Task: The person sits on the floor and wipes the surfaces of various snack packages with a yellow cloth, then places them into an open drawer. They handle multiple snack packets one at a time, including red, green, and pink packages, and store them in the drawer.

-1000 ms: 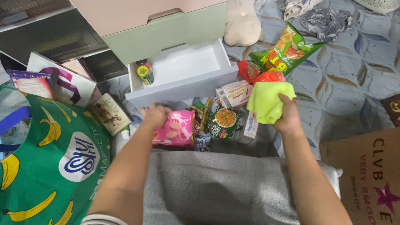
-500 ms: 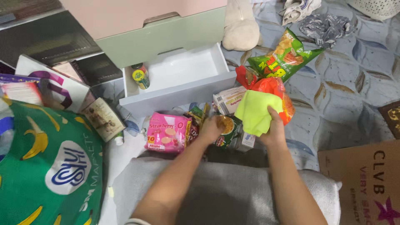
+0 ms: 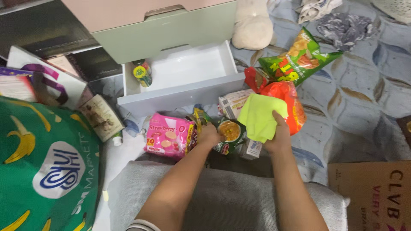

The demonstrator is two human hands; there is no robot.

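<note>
Since the earlier frames, the left hand (image 3: 209, 134) has come off the pink strawberry snack pack (image 3: 167, 139) and moved right, onto the dark green packet (image 3: 229, 134) with a round yellow picture; the right hand (image 3: 278, 139) has stayed closed on the yellow-green cloth (image 3: 259, 117).

That cloth hangs folded from the fingers just in front of the orange snack bag (image 3: 289, 102), touching it. It looks light, limp and easy to pinch anywhere along an edge. The left hand's fingers curl over the green packet's left edge, though I cannot tell whether they grip it or only rest there. Such a packet is probably thin, crinkly film, light and a little slippery, best taken by a sealed edge.

All of this lies on a floor with a blue-grey leaf-patterned covering (image 3: 359, 94), crowded with wrappers. An open white drawer (image 3: 184, 92) stands just beyond the pile, a small green-and-yellow bottle (image 3: 142, 73) in its left corner. A green banana-print bag (image 3: 43, 171) fills the left side, a brown cardboard box (image 3: 376, 192) the right.
</note>
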